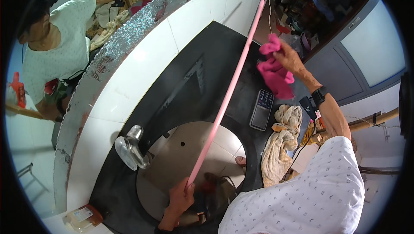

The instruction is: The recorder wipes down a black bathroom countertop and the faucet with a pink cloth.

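A long pink pole (231, 86) slants across the black countertop (172, 92), its far end above the doorway side. My left hand (179, 199) is closed round its near end, over the round cut-out in the counter. At the far right of the counter, my raised right hand (291, 59) pinches a bunched magenta cloth (278, 81), which hangs down beside the pole, apart from it. Below the cloth lies a keypad phone (261, 110) on the counter. A crumpled cream towel (278, 158) rests along the right edge, nearer to me.
Left of the cut-out stands a metal faucet (133, 148). A bottle of amber liquid (83, 218) is at the lower left. A broken-edged mirror (108, 57) leans along the tiled wall. At right are a grey door (362, 48), a wooden pole (366, 124) and a cluttered doorway.
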`<action>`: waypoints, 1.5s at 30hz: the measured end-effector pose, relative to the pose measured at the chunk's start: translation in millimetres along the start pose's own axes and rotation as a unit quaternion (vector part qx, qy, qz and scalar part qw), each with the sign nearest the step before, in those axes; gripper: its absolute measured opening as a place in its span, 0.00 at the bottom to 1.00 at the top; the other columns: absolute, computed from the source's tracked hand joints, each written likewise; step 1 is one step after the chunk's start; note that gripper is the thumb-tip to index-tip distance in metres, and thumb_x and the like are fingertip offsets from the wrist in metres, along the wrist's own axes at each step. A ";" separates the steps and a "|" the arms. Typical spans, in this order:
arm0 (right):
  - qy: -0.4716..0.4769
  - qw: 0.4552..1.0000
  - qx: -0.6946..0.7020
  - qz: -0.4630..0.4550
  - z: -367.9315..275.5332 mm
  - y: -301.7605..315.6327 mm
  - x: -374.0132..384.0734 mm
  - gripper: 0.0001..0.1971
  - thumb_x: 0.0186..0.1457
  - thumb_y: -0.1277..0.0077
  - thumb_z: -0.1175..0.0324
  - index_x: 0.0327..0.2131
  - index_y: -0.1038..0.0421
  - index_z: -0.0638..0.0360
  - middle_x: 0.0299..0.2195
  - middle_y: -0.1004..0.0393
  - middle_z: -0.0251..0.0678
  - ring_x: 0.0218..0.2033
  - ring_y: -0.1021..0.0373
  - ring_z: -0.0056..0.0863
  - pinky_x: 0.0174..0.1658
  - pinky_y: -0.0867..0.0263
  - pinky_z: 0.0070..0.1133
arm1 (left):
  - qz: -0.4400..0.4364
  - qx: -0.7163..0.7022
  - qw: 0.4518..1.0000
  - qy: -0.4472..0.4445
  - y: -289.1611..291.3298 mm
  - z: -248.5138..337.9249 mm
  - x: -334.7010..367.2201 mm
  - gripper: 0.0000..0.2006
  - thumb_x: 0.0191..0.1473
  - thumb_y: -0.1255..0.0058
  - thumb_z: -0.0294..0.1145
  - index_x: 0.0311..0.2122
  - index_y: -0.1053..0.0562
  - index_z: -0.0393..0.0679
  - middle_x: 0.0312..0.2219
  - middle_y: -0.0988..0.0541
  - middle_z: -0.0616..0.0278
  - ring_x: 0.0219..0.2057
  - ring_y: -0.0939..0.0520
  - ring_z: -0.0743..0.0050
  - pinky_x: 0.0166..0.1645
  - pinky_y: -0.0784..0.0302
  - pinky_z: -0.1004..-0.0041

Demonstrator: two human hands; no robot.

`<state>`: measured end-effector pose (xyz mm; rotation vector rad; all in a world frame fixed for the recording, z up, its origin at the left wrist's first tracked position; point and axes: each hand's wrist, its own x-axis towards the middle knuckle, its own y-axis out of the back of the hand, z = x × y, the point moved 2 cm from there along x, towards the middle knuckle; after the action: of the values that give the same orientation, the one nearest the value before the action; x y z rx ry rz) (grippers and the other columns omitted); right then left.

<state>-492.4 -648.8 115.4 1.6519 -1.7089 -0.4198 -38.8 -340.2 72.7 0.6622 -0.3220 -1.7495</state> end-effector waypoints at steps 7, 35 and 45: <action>0.094 0.956 -0.222 -0.169 40.3 -59.5 -2.8 0.27 0.55 0.56 0.61 0.56 0.45 0.61 0.57 0.47 0.53 0.60 0.51 0.46 0.61 0.55 0.33 | 0.036 0.031 0.998 0.030 26.1 -5.4 2.3 0.07 0.52 0.54 0.30 0.35 0.30 0.41 0.17 0.30 0.52 0.19 0.27 0.53 0.25 0.33 0.64; 0.178 0.955 -0.201 -0.127 49.7 -68.1 27.6 0.19 0.56 0.60 0.66 0.50 0.36 0.61 0.54 0.40 0.46 0.57 0.45 0.43 0.60 0.52 0.33 | 0.111 0.179 0.977 -0.019 79.6 -46.2 -7.9 0.15 0.52 0.53 0.33 0.38 0.29 0.29 0.13 0.29 0.56 0.11 0.28 0.69 0.17 0.34 0.71; 0.145 0.962 -0.196 -0.125 45.7 -93.9 72.7 0.22 0.56 0.60 0.63 0.53 0.39 0.63 0.57 0.44 0.48 0.59 0.49 0.43 0.61 0.53 0.31 | 0.065 0.215 0.974 -0.002 102.1 -56.8 18.4 0.09 0.53 0.56 0.32 0.28 0.33 0.36 0.11 0.38 0.56 0.10 0.35 0.59 0.16 0.42 0.67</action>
<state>-449.6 -741.9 39.8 1.5460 -1.1218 -0.5637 72.7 -379.6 77.2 0.9246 -0.7440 -1.5660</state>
